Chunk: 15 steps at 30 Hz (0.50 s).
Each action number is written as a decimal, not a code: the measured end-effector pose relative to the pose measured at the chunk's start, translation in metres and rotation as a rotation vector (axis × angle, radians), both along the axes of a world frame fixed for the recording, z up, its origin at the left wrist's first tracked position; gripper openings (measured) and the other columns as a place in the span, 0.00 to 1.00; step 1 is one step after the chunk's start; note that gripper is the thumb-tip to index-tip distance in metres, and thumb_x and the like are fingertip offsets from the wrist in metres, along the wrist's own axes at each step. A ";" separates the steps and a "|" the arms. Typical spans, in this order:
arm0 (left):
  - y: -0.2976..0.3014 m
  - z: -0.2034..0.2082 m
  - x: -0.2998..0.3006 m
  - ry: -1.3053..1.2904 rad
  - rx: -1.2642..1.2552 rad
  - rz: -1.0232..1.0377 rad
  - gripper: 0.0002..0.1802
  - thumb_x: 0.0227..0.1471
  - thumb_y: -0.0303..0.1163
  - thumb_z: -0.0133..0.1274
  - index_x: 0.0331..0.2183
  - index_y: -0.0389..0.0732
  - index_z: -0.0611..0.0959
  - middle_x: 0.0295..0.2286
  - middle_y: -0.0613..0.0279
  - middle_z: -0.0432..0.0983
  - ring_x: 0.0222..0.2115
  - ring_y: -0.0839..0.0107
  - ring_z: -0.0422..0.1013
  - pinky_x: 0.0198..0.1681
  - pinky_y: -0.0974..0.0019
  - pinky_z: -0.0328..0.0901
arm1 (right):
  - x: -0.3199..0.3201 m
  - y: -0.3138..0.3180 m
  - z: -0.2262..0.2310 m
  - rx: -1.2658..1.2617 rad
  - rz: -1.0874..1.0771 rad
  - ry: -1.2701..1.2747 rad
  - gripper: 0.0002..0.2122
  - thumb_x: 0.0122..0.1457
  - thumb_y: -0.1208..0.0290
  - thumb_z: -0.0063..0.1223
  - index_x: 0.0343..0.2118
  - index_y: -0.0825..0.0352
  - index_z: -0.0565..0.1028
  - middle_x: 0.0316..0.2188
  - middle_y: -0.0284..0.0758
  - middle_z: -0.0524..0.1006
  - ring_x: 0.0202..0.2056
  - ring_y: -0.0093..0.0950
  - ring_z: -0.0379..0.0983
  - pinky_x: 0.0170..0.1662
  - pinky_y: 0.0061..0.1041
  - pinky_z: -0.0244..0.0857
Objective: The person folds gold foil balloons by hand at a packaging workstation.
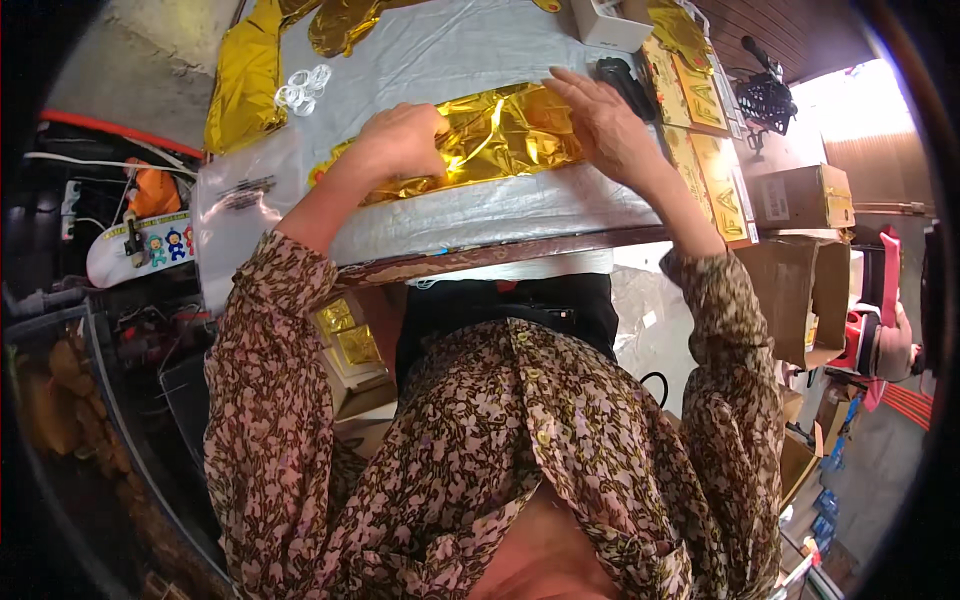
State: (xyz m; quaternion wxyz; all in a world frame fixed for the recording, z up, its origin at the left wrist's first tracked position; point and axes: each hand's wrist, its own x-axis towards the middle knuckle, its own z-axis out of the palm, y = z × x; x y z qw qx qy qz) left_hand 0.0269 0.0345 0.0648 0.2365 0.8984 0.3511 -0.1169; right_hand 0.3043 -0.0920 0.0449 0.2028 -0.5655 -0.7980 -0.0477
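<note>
A folded strip of shiny gold foil [500, 135] lies crosswise on the table in front of me. My left hand [400, 142] presses on its left part with curled fingers, which seem to grip the foil; the fingertips are partly hidden. At the strip's right end, my right hand [608, 130] rests with fingers stretched out, its thumb side along the foil's edge. Beyond my left hand sits a small cluster of clear rings [303, 90]. A black object [625, 85] lies just past my right hand.
The table [430, 50] has a silvery cover and a worn front edge. More gold foil [243, 80] hangs at its left, beside a clear plastic bag [240, 200]. Gold printed packets [700, 95] and a white box [610, 22] stand right. Cardboard boxes [795, 290] fill the right side.
</note>
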 end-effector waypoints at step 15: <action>0.081 -0.033 0.047 -0.369 0.719 -0.371 0.17 0.48 0.19 0.56 0.41 0.43 0.82 0.44 0.62 0.79 0.54 0.61 0.71 0.57 0.52 0.59 | -0.051 -0.051 0.012 -0.259 -0.171 0.365 0.12 0.66 0.65 0.59 0.44 0.69 0.83 0.25 0.48 0.82 0.25 0.45 0.81 0.32 0.40 0.75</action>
